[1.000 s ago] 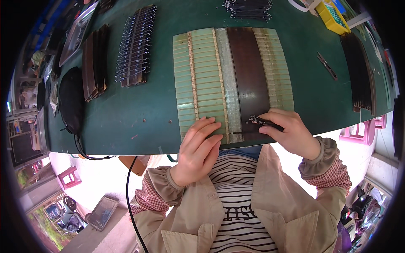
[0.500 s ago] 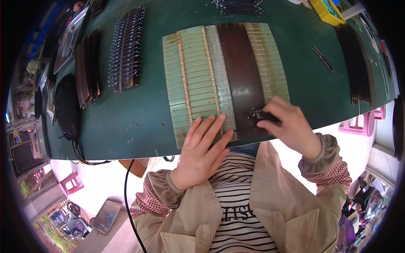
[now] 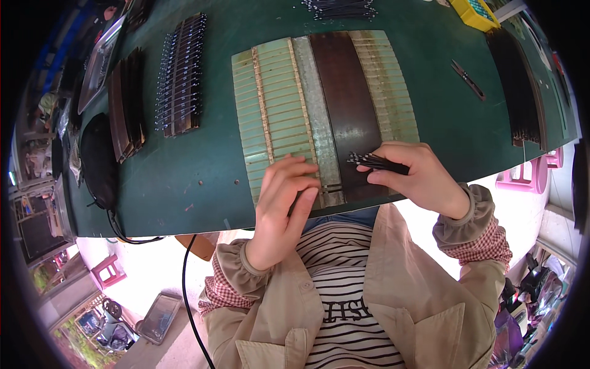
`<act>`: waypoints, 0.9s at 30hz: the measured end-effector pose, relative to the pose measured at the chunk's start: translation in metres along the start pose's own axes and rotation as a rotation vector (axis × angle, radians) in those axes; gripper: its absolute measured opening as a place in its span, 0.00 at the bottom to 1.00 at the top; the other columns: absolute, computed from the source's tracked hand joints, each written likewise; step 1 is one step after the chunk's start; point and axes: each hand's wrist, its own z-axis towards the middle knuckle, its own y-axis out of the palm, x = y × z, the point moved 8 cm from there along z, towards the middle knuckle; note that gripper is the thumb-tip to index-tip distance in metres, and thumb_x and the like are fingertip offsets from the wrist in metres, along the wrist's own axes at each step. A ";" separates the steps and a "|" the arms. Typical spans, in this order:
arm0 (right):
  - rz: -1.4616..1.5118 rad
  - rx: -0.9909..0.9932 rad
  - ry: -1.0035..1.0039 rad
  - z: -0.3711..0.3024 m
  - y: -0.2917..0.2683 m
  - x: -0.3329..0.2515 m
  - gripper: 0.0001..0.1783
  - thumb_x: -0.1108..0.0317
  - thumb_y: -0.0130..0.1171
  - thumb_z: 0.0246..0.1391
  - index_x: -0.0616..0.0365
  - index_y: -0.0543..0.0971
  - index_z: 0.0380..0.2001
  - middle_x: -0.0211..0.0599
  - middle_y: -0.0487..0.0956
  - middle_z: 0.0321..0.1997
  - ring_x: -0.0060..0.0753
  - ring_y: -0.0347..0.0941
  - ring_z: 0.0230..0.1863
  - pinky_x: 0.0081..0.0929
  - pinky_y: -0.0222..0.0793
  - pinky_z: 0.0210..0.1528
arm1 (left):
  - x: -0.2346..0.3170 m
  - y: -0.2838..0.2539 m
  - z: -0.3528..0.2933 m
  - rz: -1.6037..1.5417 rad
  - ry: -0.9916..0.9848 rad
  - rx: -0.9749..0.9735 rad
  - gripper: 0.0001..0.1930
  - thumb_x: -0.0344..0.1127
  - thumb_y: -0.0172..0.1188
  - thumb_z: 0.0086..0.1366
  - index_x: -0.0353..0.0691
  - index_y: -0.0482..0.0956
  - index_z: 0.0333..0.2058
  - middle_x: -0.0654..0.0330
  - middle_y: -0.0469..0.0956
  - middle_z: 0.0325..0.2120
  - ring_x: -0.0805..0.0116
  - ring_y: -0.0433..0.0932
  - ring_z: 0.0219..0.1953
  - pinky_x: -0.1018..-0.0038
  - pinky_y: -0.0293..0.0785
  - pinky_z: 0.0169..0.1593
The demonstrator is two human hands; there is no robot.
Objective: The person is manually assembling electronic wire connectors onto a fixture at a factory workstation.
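Observation:
My right hand (image 3: pixel 421 175) is closed round a bundle of thin black wires (image 3: pixel 380 163) with pale tips that point left. It holds them just above the lower part of a dark brown strip (image 3: pixel 344 86). This strip lies lengthwise on a pale green slotted board (image 3: pixel 273 101), beside a grey metallic band (image 3: pixel 315 104). My left hand (image 3: pixel 279 200) rests at the board's near left corner, fingers bent and apart; its fingertips lie over the slots. A short dark piece (image 3: pixel 332 188) lies across the grey band, right of my left fingertips.
On the green table (image 3: pixel 184 209) at left are a rack of pale-tipped wires (image 3: pixel 181 77), brown strips (image 3: pixel 127 104) and a black pouch (image 3: pixel 98 160). More black wires (image 3: pixel 341 8) lie at the back. At right are tweezers (image 3: pixel 468 80), a yellow box (image 3: pixel 476 15) and dark strips (image 3: pixel 516 86).
My left hand's outstretched fingers have bent and drawn slightly left. The right hand has shifted a little left with the wires, which now show more clearly.

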 end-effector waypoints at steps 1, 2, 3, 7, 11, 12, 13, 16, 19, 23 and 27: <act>0.003 -0.002 0.000 0.001 0.000 0.000 0.11 0.76 0.63 0.50 0.65 0.80 0.39 0.39 0.80 0.34 0.30 0.76 0.34 0.24 0.71 0.38 | 0.001 -0.004 -0.002 0.054 -0.002 0.033 0.05 0.21 0.56 0.61 0.30 0.77 0.37 0.49 0.78 0.45 0.49 0.71 0.55 0.59 0.63 0.60; 0.004 -0.007 0.005 0.002 0.001 0.001 0.11 0.77 0.63 0.50 0.65 0.80 0.39 0.39 0.81 0.35 0.31 0.77 0.35 0.25 0.71 0.38 | 0.002 -0.007 -0.004 0.108 -0.003 0.065 0.05 0.21 0.56 0.61 0.30 0.77 0.36 0.49 0.78 0.45 0.49 0.71 0.56 0.59 0.63 0.60; 0.006 -0.012 0.011 0.003 0.001 0.001 0.11 0.77 0.63 0.50 0.65 0.80 0.39 0.40 0.81 0.35 0.32 0.77 0.35 0.25 0.72 0.39 | 0.001 -0.008 -0.006 0.109 -0.006 0.064 0.05 0.21 0.56 0.61 0.30 0.77 0.36 0.49 0.78 0.45 0.49 0.71 0.56 0.59 0.63 0.60; -0.059 -0.006 -0.010 0.005 0.003 0.002 0.12 0.77 0.63 0.49 0.65 0.79 0.39 0.41 0.81 0.36 0.34 0.78 0.35 0.25 0.72 0.38 | -0.003 -0.006 -0.011 0.141 0.017 0.036 0.06 0.20 0.55 0.61 0.29 0.77 0.37 0.48 0.77 0.47 0.47 0.69 0.59 0.57 0.62 0.62; -0.155 0.037 -0.113 0.006 0.007 -0.003 0.13 0.77 0.64 0.48 0.66 0.78 0.39 0.41 0.79 0.34 0.37 0.77 0.33 0.26 0.72 0.37 | -0.003 -0.004 -0.011 0.152 0.038 0.024 0.09 0.19 0.56 0.59 0.29 0.77 0.39 0.47 0.76 0.49 0.46 0.68 0.60 0.56 0.61 0.62; -0.187 0.056 -0.159 0.006 0.007 -0.006 0.13 0.77 0.64 0.48 0.66 0.77 0.38 0.41 0.79 0.33 0.38 0.76 0.33 0.27 0.72 0.36 | -0.001 -0.002 -0.011 0.175 0.045 0.011 0.10 0.20 0.57 0.58 0.30 0.78 0.40 0.47 0.75 0.50 0.46 0.68 0.60 0.54 0.62 0.62; -0.186 0.055 -0.158 0.006 0.008 -0.006 0.13 0.77 0.64 0.48 0.66 0.77 0.38 0.41 0.79 0.33 0.38 0.76 0.33 0.27 0.72 0.36 | 0.000 0.000 -0.011 0.198 0.052 -0.001 0.12 0.22 0.59 0.57 0.31 0.78 0.41 0.47 0.74 0.51 0.45 0.67 0.60 0.52 0.62 0.62; -0.274 0.077 -0.152 0.003 0.011 -0.008 0.13 0.76 0.64 0.47 0.66 0.76 0.37 0.42 0.76 0.31 0.39 0.75 0.32 0.30 0.70 0.34 | 0.009 0.013 -0.010 0.314 0.096 -0.063 0.15 0.23 0.60 0.56 0.32 0.78 0.44 0.46 0.71 0.54 0.44 0.66 0.60 0.51 0.60 0.63; -0.382 0.101 -0.141 -0.001 0.014 -0.012 0.13 0.76 0.65 0.46 0.66 0.76 0.36 0.41 0.75 0.30 0.38 0.73 0.29 0.29 0.69 0.32 | 0.017 0.028 -0.012 0.500 0.178 -0.161 0.17 0.24 0.59 0.57 0.34 0.78 0.47 0.46 0.69 0.57 0.44 0.65 0.61 0.52 0.57 0.64; -0.303 0.168 -0.145 -0.002 -0.010 -0.006 0.11 0.73 0.64 0.49 0.64 0.76 0.36 0.38 0.74 0.29 0.37 0.72 0.26 0.29 0.68 0.28 | 0.012 0.022 -0.008 0.462 0.154 -0.180 0.20 0.27 0.59 0.57 0.35 0.77 0.50 0.45 0.66 0.60 0.44 0.64 0.62 0.50 0.54 0.65; 0.035 0.075 -0.012 0.001 -0.019 -0.009 0.10 0.74 0.64 0.49 0.64 0.77 0.36 0.33 0.74 0.28 0.24 0.68 0.22 0.21 0.64 0.24 | 0.009 0.010 -0.004 0.247 0.073 -0.099 0.17 0.25 0.60 0.58 0.35 0.77 0.47 0.48 0.69 0.57 0.50 0.67 0.60 0.55 0.58 0.64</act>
